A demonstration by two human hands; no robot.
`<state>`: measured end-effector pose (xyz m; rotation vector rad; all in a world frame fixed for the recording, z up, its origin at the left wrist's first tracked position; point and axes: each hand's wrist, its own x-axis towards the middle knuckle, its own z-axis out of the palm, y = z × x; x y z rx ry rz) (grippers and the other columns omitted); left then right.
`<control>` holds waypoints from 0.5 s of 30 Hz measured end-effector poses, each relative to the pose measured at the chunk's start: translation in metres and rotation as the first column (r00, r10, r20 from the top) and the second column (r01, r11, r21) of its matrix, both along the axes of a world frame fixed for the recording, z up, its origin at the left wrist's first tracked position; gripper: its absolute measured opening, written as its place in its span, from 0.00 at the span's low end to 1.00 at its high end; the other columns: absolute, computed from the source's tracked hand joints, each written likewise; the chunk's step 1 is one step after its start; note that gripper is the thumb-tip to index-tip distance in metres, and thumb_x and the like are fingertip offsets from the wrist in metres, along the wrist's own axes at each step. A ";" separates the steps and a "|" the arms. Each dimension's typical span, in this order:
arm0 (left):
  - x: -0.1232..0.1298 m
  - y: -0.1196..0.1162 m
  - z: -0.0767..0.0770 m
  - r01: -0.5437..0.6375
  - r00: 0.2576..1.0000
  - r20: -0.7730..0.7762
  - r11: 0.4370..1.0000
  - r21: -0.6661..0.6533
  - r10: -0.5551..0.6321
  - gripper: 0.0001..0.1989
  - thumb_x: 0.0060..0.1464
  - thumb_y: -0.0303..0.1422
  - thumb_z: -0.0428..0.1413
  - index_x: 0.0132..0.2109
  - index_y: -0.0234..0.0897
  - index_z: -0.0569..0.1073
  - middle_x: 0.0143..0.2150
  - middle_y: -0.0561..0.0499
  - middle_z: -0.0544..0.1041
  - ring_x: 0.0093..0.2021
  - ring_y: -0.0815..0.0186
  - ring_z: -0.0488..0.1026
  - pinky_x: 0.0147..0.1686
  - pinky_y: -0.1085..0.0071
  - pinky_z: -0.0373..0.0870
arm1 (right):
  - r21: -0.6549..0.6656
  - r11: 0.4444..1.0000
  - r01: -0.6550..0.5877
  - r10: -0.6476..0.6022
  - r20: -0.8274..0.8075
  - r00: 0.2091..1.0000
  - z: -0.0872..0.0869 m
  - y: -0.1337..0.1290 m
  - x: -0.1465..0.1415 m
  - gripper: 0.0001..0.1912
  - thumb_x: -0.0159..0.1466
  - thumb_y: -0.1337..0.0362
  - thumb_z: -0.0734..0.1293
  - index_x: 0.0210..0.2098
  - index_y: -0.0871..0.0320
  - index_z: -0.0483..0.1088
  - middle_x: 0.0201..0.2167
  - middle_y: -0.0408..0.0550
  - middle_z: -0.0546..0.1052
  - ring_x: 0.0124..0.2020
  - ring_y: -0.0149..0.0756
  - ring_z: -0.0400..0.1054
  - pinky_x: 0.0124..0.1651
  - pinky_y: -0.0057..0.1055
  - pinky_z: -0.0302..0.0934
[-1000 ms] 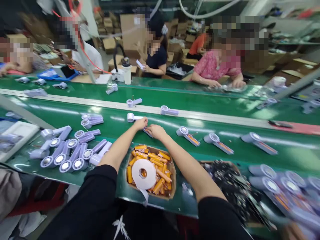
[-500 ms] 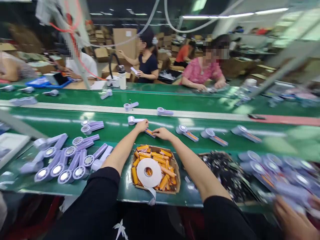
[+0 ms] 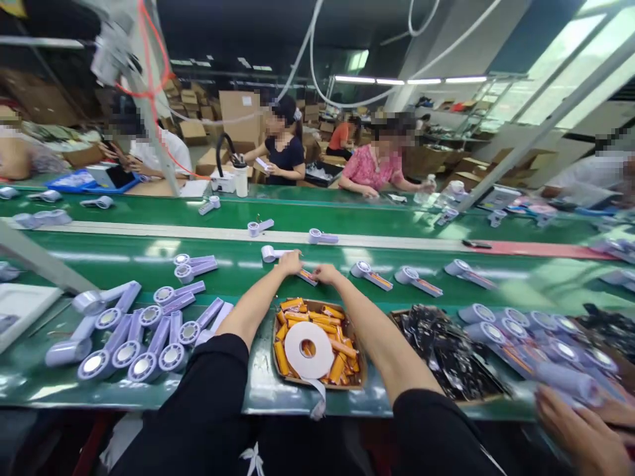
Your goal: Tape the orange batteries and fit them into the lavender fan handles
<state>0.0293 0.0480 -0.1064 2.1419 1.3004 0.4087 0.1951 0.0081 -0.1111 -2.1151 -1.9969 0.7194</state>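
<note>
A lilac handheld fan (image 3: 307,276) lies tilted on the green belt, an orange battery showing in its open handle. My left hand (image 3: 290,263) is closed over the fan's head end, which it hides. At the other end of the handle, the fingers of my right hand (image 3: 327,273) are pinched together on it. Just behind my left hand lies another lilac fan (image 3: 268,254). Below my wrists sits a cardboard box (image 3: 364,370) of orange wrapped batteries (image 3: 339,367), with a roll of white tape (image 3: 292,350) on top, its loose end hanging over the front.
Many lilac fans (image 3: 143,365) lie left; more with orange in their handles (image 3: 372,277) lie right. A box of black parts (image 3: 441,350) stands right of the batteries. A co-worker's hand (image 3: 580,430) holds a fan at lower right. People sit across the belt.
The camera view has shifted slightly. My right fingers have drawn in closer at the handle's end; my left hand stays on the fan. Across the belt, a co-worker's arm has moved toward a bottle.
</note>
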 end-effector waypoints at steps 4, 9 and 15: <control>-0.044 -0.081 0.034 0.150 0.985 0.062 0.980 0.130 -0.159 0.17 0.66 0.42 0.63 0.58 0.44 0.80 0.57 0.42 0.83 0.63 0.54 0.76 0.67 0.57 0.70 | 0.249 0.968 0.029 -0.011 -0.073 0.997 0.030 -0.066 0.003 0.17 0.72 0.55 0.68 0.51 0.58 0.83 0.54 0.59 0.86 0.54 0.47 0.82 0.59 0.41 0.75; -0.169 -0.257 -0.031 0.245 0.935 0.231 0.961 0.124 -0.268 0.21 0.69 0.53 0.51 0.38 0.48 0.82 0.40 0.45 0.84 0.44 0.57 0.80 0.54 0.60 0.76 | 0.492 0.849 0.193 0.079 -0.479 0.874 -0.011 -0.228 0.035 0.26 0.68 0.37 0.67 0.42 0.51 0.86 0.45 0.55 0.89 0.46 0.53 0.85 0.54 0.46 0.79; -0.254 -0.417 -0.172 -0.626 0.776 0.133 0.778 0.049 0.616 0.13 0.62 0.49 0.52 0.34 0.56 0.79 0.39 0.50 0.84 0.47 0.48 0.85 0.50 0.46 0.80 | 0.388 0.657 0.646 -0.223 -0.720 0.658 -0.082 -0.325 0.051 0.33 0.58 0.26 0.71 0.32 0.50 0.84 0.29 0.55 0.86 0.32 0.55 0.84 0.42 0.48 0.81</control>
